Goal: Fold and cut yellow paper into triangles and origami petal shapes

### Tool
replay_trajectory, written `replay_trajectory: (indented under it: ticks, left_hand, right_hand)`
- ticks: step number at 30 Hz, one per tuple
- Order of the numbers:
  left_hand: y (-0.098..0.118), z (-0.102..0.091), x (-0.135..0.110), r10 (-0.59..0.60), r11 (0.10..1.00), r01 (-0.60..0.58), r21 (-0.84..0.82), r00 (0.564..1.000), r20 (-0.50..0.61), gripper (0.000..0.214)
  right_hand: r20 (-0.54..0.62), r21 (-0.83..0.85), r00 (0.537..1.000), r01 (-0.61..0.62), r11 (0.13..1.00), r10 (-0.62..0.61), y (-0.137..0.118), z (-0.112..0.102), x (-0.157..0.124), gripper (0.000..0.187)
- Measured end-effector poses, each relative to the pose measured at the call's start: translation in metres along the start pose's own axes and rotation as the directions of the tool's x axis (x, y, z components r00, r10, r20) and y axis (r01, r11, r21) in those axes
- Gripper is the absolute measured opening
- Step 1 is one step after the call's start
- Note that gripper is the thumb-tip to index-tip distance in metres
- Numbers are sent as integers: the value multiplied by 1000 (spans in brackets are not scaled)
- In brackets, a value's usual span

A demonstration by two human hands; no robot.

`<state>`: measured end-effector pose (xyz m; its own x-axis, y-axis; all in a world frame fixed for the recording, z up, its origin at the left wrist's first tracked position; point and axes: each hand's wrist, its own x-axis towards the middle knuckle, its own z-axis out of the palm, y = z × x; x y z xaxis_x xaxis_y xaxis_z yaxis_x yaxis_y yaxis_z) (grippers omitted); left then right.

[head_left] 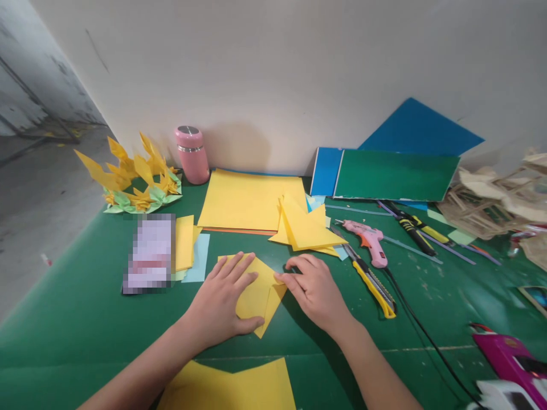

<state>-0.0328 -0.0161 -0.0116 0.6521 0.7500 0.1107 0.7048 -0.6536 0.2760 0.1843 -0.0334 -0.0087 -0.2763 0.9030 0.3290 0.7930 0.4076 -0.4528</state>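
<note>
A folded piece of yellow paper (252,296) lies on the green table in front of me. Spread flat over its left part is my left hand (228,296), fingers apart. At the paper's right corner, my right hand (314,290) pinches the edge between thumb and forefinger. Just beyond the hands sits a pile of folded yellow paper pieces (305,228), overlapping a stack of yellow sheets (248,199). Another yellow sheet (231,390) lies close to me, partly hidden by my left forearm.
Right of my hands lie a yellow utility knife (371,285), a pink glue gun (370,242) with its cord, and pliers (412,228). A yellow paper crown (141,182) and pink flask (192,156) stand at the back left. Blurred phone-shaped item (149,253) at left.
</note>
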Motion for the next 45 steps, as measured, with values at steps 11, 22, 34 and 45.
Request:
replay_trajectory:
  ticks: [11,22,34,45]
  left_hand:
    - [0,-1,0,4,1000,-4,11,1000,8,57]
    - [-3,2,-2,54,998,-56,-40,996,-65,60]
    - [-10,5,-4,-264,965,233,-125,861,-435,32]
    - [-23,12,10,-552,686,185,-703,763,-338,32]
  right_hand:
    - [-176,55,984,22,998,-12,7,2,-4,42]
    - [29,189,985,159,969,-168,-16,21,3,30]
    - [137,56,984,106,993,-112,-16,19,0,28]
    - [172,11,975,139,990,-139,-15,21,-1,28]
